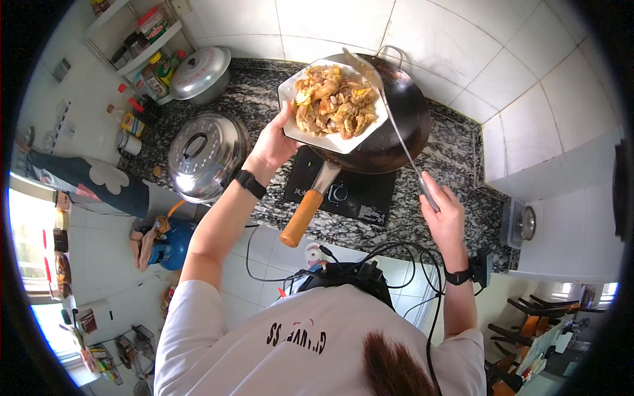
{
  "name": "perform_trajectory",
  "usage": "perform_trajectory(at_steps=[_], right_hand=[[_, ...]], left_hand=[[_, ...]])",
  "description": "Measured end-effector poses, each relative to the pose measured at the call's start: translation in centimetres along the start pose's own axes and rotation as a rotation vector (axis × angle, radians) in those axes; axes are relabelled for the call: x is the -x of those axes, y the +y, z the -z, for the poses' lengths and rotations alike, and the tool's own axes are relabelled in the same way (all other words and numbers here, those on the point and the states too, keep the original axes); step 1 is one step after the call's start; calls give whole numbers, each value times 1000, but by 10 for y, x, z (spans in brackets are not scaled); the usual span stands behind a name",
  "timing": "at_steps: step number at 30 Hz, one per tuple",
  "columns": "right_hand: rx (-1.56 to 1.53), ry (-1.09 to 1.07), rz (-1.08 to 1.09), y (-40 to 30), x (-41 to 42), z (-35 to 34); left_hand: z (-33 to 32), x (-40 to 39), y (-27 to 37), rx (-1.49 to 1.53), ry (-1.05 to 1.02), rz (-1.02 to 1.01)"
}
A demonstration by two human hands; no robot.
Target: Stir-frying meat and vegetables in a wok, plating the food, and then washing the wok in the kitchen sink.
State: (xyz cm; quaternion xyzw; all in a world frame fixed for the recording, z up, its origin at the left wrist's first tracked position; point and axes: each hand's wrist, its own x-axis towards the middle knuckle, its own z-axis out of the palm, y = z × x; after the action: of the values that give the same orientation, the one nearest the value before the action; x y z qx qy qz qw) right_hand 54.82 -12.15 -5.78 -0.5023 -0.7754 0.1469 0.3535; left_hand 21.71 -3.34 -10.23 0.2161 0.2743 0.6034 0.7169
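My left hand (275, 141) grips the near left rim of a white hexagonal plate (346, 144), heaped with pieces of cooked meat (334, 101) in brown sauce. The plate is held above a dark wok (408, 114) and hides much of its left part. My right hand (443, 213) holds the handle of a metal spatula (366, 72), whose blade is over the far right edge of the plate. The wok, with its wooden handle (301, 218) pointing towards me, stands on a black induction cooker (342, 195). How much the wok holds under the plate cannot be seen.
A steel pot with a domed lid (208, 156) stands left on the granite counter (262, 208), a lidded aluminium pot (200, 74) behind it. Sauce bottles (131, 123) and a shelf of jars (148, 47) line the left wall. Black cables (406, 247) hang near the counter's front edge.
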Motion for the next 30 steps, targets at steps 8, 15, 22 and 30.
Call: perform_trajectory(at_steps=[8, 15, 22, 30], right_hand=[[-24, 14, 100, 3, 10, 22], [-647, -155, -223, 23, 39, 77], [-744, -112, -288, 82, 107, 145], [-82, -4, -80, 136, 204, 202]], left_hand=[[-35, 35, 11, -78, 87, -19], [-99, 91, -1, -129, 64, -66], [-176, 134, -83, -60, 113, -13], [-170, 102, -253, 6, 51, 186]])
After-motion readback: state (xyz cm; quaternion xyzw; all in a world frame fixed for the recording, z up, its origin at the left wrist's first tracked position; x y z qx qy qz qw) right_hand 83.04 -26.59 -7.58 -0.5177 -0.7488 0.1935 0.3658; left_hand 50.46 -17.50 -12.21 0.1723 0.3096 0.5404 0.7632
